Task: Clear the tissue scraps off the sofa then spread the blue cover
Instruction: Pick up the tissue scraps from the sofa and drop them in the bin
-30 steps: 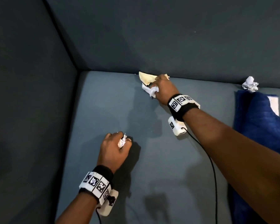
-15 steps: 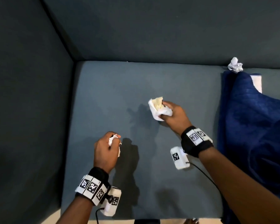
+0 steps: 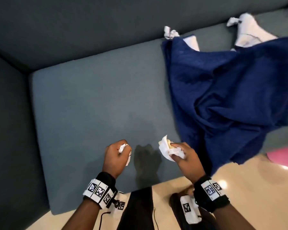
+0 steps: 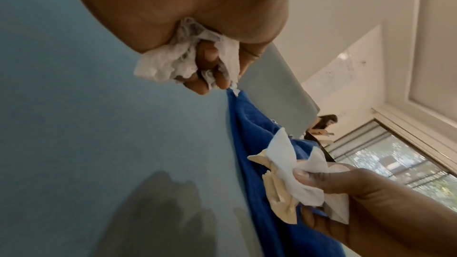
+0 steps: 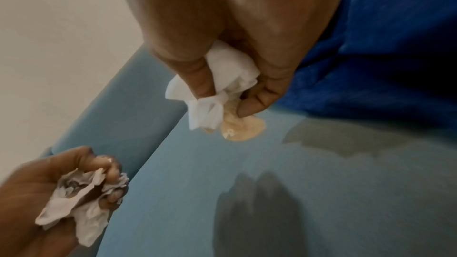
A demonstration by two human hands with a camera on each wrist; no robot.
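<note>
Tissue scraps: one crumpled wad clenched in left hand [image 3: 116, 155], white-and-cream wad pinched in right hand [image 3: 184, 156], both over sofa seat [image 3: 90, 100] front edge; remaining scrap [image 3: 170, 33] at back edge beyond blue cover [image 3: 231, 90], nearer right hand.

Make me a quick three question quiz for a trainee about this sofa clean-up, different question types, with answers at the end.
1. True or false: the left hand grips a crumpled white tissue scrap.
2. Multiple choice: the right hand holds A) a corner of the cover, B) a white and beige tissue wad, C) nothing.
3. Short answer: where is the dark blue fabric cover, and is it spread flat?

Key
1. True.
2. B.
3. Bunched on the right side of the grey-blue sofa seat, hanging over its front edge; not spread. White scraps remain behind it.
</note>
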